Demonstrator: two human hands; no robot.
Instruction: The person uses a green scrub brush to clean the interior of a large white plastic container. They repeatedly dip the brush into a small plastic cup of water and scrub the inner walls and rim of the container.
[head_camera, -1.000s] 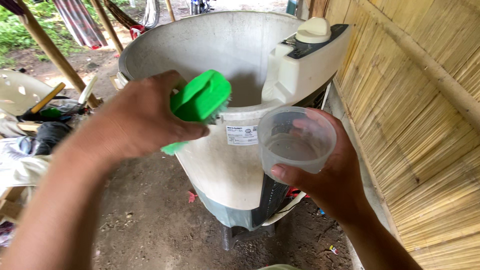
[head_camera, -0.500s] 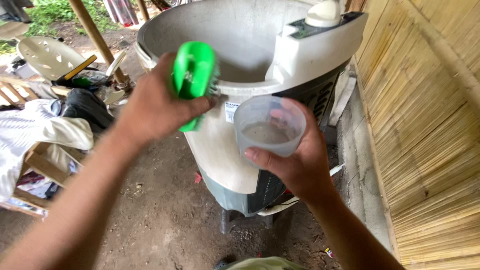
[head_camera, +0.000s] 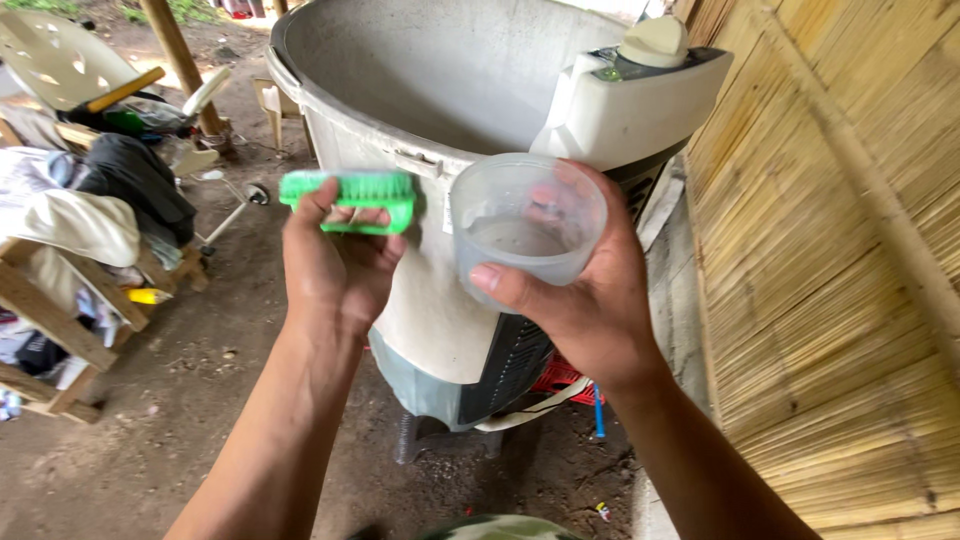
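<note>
Filling most of the view, a pale grey washing machine tub (head_camera: 450, 70) stands open on a dirt floor (head_camera: 170, 440), with its cream control panel (head_camera: 630, 110) and a round knob (head_camera: 655, 40) on the right side of the rim. Along the right edge runs a wall of split bamboo (head_camera: 830, 280). To the left, a wooden rack (head_camera: 50, 320) carries heaped clothes (head_camera: 90, 200), with a pale plastic chair (head_camera: 60, 65) behind them. In front of the tub's outer wall, the right hand (head_camera: 580, 300) is wrapped around a clear plastic cup (head_camera: 525, 225), thumb across its near side; the cup holds a little cloudy liquid at the bottom. Just to its left, the left hand (head_camera: 335, 265) grips a green scrubbing brush (head_camera: 350, 198) by its back, held level with the cup and close beside it, not touching.
</note>
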